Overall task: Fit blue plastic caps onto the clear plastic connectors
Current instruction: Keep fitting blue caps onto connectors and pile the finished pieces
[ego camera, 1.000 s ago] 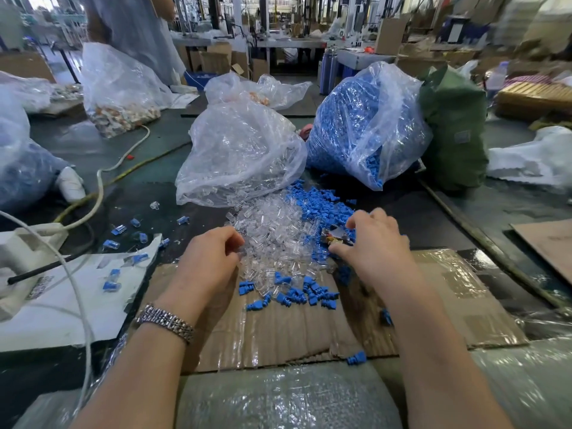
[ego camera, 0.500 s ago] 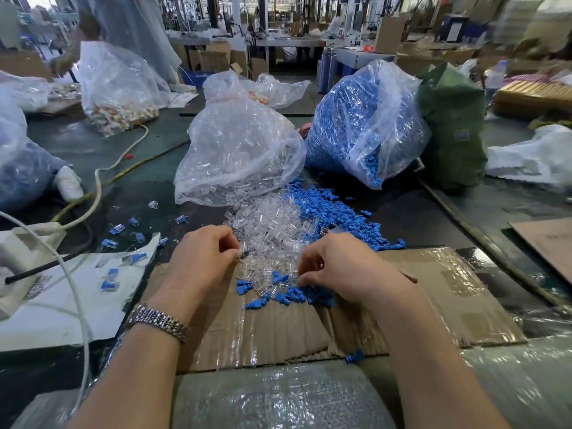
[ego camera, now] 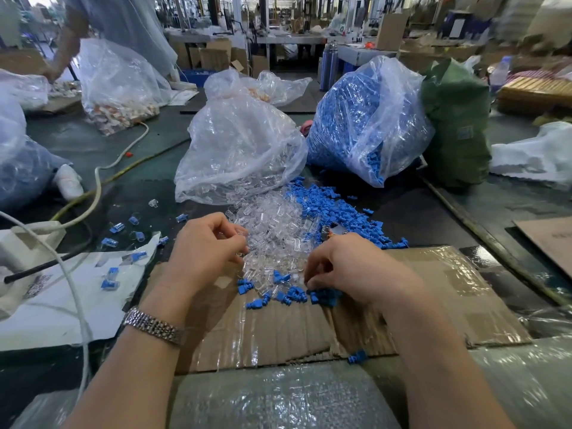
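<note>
— Two hands down on the taped cardboard sheet [ego camera: 427,292]. The left hand [ego camera: 207,252], steel watch [ego camera: 153,328] on the wrist, has its fingers curled at the near edge of the clear connectors [ego camera: 272,230]; fingertips pinch something clear, though which piece I cannot tell.

— And the right hand [ego camera: 349,267]?

— Fingers curled downward into the small cluster of blue caps [ego camera: 294,294] on the cardboard, touching them. Whether a cap is actually gripped, I cannot tell; the fingertips hide it.

— Where is the stock?

— Connectors spill from a clear bag [ego camera: 238,150] straight ahead; more blue caps trail from the blue-filled bag [ego camera: 365,119] just beside it on the right. Both spills meet between the hands.

— Finished ones?

— Several capped pieces [ego camera: 110,284] lie scattered at left, on white paper [ego camera: 55,314] and the dark table [ego camera: 433,218].
</note>
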Available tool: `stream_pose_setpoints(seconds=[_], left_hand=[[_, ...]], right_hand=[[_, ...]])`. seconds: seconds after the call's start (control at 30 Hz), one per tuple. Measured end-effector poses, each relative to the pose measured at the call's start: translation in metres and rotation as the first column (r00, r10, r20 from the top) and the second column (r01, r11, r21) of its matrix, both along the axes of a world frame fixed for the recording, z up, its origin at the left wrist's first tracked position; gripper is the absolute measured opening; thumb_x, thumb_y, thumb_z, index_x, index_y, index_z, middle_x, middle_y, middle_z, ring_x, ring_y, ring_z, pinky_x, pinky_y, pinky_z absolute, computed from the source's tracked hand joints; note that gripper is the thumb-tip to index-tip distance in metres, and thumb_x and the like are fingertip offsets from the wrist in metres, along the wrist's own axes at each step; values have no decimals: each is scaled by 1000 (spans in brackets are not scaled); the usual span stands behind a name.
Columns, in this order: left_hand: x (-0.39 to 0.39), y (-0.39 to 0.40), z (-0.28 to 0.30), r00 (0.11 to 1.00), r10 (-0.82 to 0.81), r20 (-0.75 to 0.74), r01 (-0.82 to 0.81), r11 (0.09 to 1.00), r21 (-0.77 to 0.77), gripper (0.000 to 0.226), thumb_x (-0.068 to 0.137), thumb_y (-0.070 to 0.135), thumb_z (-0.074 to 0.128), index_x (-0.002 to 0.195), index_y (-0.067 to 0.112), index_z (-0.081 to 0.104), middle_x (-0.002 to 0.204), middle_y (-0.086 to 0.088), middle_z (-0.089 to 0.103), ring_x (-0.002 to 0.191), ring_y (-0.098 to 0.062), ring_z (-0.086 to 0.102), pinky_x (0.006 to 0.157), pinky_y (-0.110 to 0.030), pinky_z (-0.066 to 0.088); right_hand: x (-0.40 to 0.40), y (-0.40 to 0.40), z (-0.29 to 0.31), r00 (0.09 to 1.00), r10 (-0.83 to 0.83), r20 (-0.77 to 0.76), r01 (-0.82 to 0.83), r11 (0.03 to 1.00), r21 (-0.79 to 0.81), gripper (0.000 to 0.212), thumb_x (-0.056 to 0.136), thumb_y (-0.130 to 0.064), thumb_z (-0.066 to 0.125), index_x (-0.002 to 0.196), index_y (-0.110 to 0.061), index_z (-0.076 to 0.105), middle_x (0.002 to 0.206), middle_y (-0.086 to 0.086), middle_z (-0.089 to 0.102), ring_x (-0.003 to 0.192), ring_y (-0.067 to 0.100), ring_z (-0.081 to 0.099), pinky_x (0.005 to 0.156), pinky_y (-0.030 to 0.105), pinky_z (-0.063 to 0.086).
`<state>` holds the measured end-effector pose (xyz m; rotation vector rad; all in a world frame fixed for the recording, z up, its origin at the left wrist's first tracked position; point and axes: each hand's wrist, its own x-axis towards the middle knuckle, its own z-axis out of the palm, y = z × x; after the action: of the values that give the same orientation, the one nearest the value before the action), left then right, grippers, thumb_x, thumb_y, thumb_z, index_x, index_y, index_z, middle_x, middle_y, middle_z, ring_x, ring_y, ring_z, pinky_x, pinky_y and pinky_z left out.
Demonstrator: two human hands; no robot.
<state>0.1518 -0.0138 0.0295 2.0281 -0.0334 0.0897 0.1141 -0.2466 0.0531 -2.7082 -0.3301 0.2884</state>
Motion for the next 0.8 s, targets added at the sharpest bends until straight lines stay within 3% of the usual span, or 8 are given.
stream_pose_setpoints(seconds=[0.17,0.33,0.63,0.8], left_hand=[[-4,-1,3,983,-168,-77,139,947,-291,14,87,1,74,89,-4,61,95,-10,77,85,-27,77,70,-27,62],[-5,-3,5,926,-352,-139,190,749,-635,33,78,6,78,107,-2,63,107,-25,73,103,-38,73,76,-28,61],[-5,-10,3,840,-491,-232,138,606,-783,28,77,-1,78,104,-3,76,118,-28,70,111,-35,71,76,-24,61],[-6,-12,4,822,-519,-236,154,600,-785,39,74,-7,77,112,-2,74,122,-27,69,116,-33,69,80,-24,60]], right_hand=[[-1,2,2,1000,12,10,-12,1000,-25,8,93,-29,71,98,-30,77,93,-14,70,90,8,63,90,32,54],[-1,1,3,1000,4,-9,-5,999,-39,14,95,-20,69,107,-25,76,104,-7,73,98,12,65,94,32,54],[-2,5,4,999,-36,17,37,999,-40,12,95,-31,70,102,-23,76,100,-4,73,95,14,65,90,32,53],[0,5,4,999,-12,41,15,996,-89,10,92,-27,72,100,-21,71,101,-1,69,97,19,61,88,37,53]])
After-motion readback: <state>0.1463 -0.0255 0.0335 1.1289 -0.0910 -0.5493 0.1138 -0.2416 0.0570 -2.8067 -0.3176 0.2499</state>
